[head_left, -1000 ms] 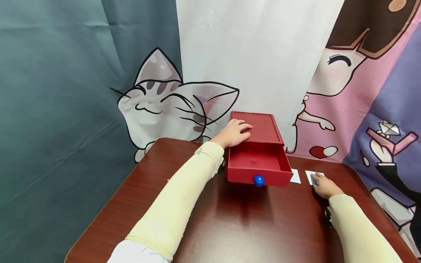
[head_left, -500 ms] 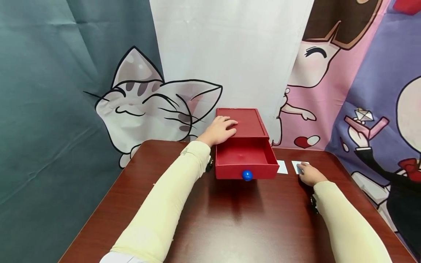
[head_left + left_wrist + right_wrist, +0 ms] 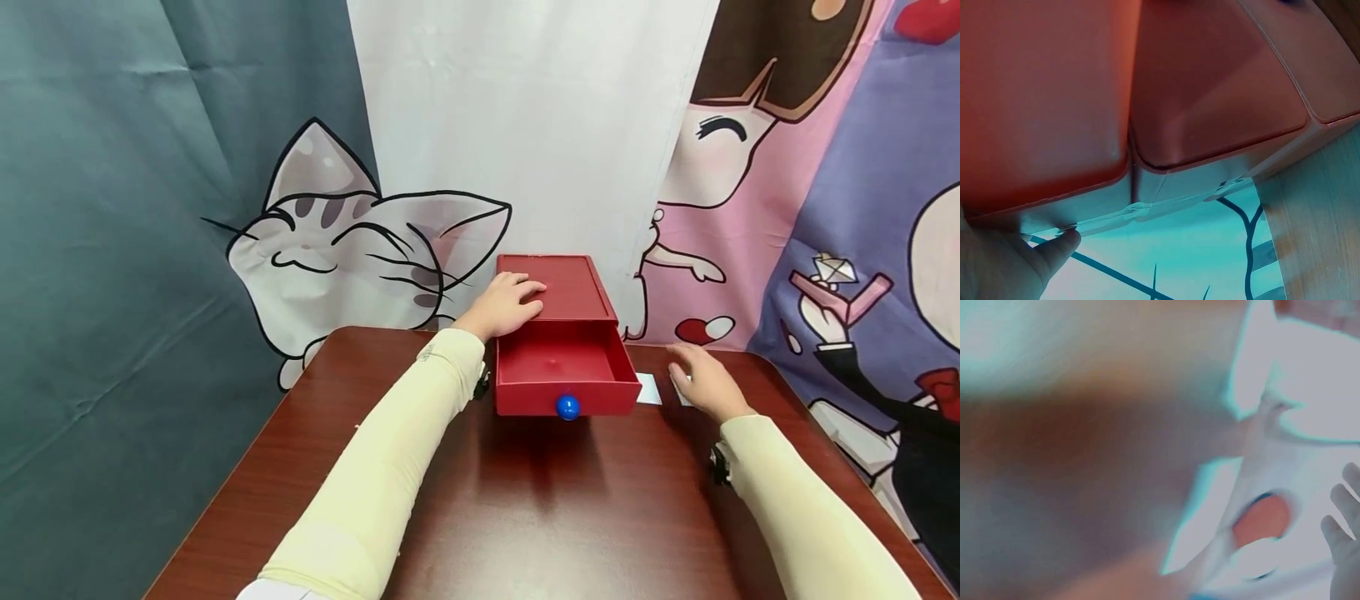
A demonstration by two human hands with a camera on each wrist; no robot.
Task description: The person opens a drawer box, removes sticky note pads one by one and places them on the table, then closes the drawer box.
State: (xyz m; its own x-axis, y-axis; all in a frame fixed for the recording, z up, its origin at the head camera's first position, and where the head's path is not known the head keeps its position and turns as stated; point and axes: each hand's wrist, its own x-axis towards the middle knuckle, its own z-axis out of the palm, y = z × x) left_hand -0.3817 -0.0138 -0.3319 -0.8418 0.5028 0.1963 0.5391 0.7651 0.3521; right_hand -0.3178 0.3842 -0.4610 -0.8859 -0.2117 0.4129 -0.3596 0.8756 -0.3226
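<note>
My left hand (image 3: 504, 305) rests on the top left edge of a red drawer box (image 3: 564, 285), fingers lying over its lid. Part of that hand (image 3: 1019, 262) also shows at the lower left of the left wrist view, beside the red box. The box's drawer (image 3: 562, 362) is pulled out, and a round blue knob (image 3: 567, 407) sits on its front. To the right, my right hand (image 3: 708, 383) is over a white card (image 3: 684, 390) and partly hides it. Its fingers are loosely extended and hold nothing visible. The right wrist view is blurred, with fingertips (image 3: 1338, 506) at its right edge.
Another white card (image 3: 648, 389) lies between the box and the right hand. All stands on a dark red-brown wooden table (image 3: 480, 533). Behind the table hangs a printed cloth backdrop (image 3: 450, 125) with cartoon figures.
My right hand has lifted from the white card, and its fingers have spread. The left hand stays on the box. The head view shifted toward the right early on.
</note>
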